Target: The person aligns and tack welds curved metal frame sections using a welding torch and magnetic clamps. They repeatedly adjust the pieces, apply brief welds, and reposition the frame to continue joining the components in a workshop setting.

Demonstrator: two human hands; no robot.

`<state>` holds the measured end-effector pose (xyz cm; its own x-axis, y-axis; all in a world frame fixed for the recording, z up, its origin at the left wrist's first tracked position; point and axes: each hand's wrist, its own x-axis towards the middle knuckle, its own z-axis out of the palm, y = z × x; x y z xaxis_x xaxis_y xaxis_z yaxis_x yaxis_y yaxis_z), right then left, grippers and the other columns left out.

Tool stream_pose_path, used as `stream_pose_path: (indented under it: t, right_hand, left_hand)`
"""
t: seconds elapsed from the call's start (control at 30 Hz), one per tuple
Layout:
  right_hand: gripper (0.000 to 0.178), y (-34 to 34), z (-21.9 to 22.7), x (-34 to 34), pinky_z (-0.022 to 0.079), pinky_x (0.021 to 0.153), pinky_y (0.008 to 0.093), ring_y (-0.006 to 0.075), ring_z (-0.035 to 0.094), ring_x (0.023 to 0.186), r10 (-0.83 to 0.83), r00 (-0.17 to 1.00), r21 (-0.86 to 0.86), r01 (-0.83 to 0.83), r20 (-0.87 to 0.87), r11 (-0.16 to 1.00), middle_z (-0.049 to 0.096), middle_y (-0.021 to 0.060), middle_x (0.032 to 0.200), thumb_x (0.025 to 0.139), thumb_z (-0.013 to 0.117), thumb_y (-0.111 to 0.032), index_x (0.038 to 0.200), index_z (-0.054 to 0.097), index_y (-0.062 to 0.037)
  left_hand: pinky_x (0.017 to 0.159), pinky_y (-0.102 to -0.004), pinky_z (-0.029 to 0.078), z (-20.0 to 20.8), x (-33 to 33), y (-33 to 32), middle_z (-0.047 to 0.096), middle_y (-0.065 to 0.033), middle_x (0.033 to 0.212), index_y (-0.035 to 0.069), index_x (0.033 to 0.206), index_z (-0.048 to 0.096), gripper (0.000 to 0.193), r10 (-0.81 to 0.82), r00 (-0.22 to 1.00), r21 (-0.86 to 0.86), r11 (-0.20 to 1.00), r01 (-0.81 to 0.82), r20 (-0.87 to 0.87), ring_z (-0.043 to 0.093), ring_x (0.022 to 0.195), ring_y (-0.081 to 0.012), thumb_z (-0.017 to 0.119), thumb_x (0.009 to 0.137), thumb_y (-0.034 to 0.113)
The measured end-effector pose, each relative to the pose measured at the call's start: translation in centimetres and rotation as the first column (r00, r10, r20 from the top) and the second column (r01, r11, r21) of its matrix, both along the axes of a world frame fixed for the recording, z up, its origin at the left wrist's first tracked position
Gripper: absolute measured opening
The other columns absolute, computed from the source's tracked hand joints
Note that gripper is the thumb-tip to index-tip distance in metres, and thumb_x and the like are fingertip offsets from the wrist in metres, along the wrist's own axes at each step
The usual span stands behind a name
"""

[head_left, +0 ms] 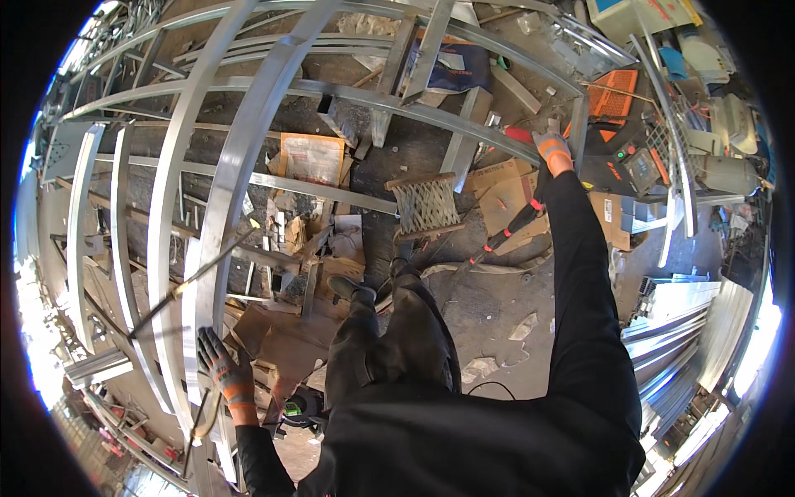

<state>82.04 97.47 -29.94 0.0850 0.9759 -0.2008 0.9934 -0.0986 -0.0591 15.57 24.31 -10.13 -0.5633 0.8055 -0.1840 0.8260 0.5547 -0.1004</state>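
Observation:
My left hand (225,377), in a grey and orange glove, lies with its fingers stretched out beside a long silver metal bar (217,240) at the left. It seems to touch the bar's edge and grips nothing. Farther off, my right arm reaches forward. My right hand (553,151), gloved the same way, is closed by the end of a metal crossbar (464,126). A red-ended tool (518,134) sticks out from its fingers; its exact kind is hard to make out. Below that hand hangs a black cable with red bands (505,236).
A woven-strap stool (426,205) stands ahead of my feet. Cardboard (503,199) and offcuts litter the floor. An orange and black machine (617,170) sits at the right, near stacked metal profiles (675,319). A thin rod (190,280) crosses the bars. A black and green device (302,406) lies beside me.

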Motion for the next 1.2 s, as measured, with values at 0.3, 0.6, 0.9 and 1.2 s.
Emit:
stream_pose_path:
  t: [0.3,0.6,0.9,1.2]
  right_hand:
    - [0.069,3.8,-7.4,4.4,0.057,0.113,0.0533,0.0464,0.072,0.134,0.125,0.989,-0.147,-0.112,0.083,0.983,0.077,0.0274,0.144,0.104,0.076,-0.053,0.151,0.071,-0.0036]
    - [0.063,6.6,-10.6,7.4,0.06,0.106,0.0536,0.0462,0.076,0.127,0.133,0.957,-0.19,-0.085,0.259,0.978,0.079,0.0254,0.141,0.105,0.076,-0.052,0.145,0.075,-0.0033]
    - [0.051,0.3,-2.8,7.5,0.061,0.091,0.0531,0.0412,0.083,0.106,0.165,0.986,-0.021,-0.165,-0.011,0.986,0.086,0.0204,0.11,0.098,0.086,-0.048,0.125,0.083,-0.004]
    - [0.056,-16.6,13.1,5.9,0.061,0.097,0.0557,0.0518,0.077,0.109,0.093,0.969,0.292,-0.023,-0.23,0.956,0.081,0.0322,0.117,0.097,0.088,-0.042,0.123,0.08,0.006]
  left_hand:
    - [0.128,-0.0561,0.043,-5.4,-3.5,1.6,0.056,-0.0295,0.167,-0.001,0.166,0.05,0.08,0.363,0.928,-0.016,0.931,-0.366,-0.086,0.054,0.154,-0.0482,0.079,0.099,0.033]
    - [0.104,-0.0561,0.056,-5.7,-5.1,0.8,0.072,-0.0217,0.126,0.003,0.129,0.062,0.046,0.144,0.987,0.297,0.948,-0.114,-0.078,0.069,0.121,-0.0476,0.075,0.085,0.003]
    - [0.097,-0.0546,0.062,-5.0,-10.9,0.2,0.079,-0.0211,0.115,0.006,0.136,0.063,0.06,0.139,0.99,-0.094,0.986,-0.137,0.014,0.075,0.114,-0.0449,0.09,0.086,0.027]
    - [0.075,-0.0444,0.062,-4.6,-17.4,0.2,0.077,-0.0108,0.084,0.005,0.106,0.067,0.055,0.214,0.865,0.058,0.962,-0.268,0.453,0.077,0.08,-0.0294,0.103,0.065,0.018]
